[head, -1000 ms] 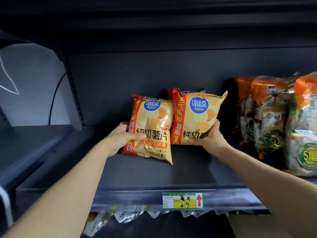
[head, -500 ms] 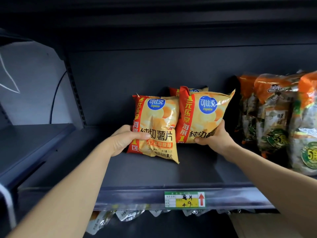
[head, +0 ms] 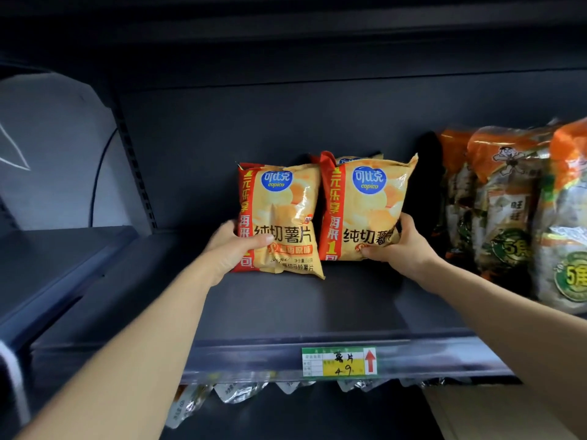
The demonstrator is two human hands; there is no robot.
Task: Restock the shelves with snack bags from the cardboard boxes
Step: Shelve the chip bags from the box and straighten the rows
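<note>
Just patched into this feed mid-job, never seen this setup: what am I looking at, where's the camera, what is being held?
No machine: these are a person's bare hands, filmed by one camera worn on their head, looking forward and down. The left hand grips one yellow chip bag at its lower left; the right hand grips a second chip bag beside it. Both bags stand upright on the dark shelf, a third bag peeking out behind. Orange-and-green snack bags fill the shelf's right side. A price label sits on the front rail.

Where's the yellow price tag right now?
Head view, lower centre-right: the price tag sits on the shelf's front rail, below the right chip bag.
</note>
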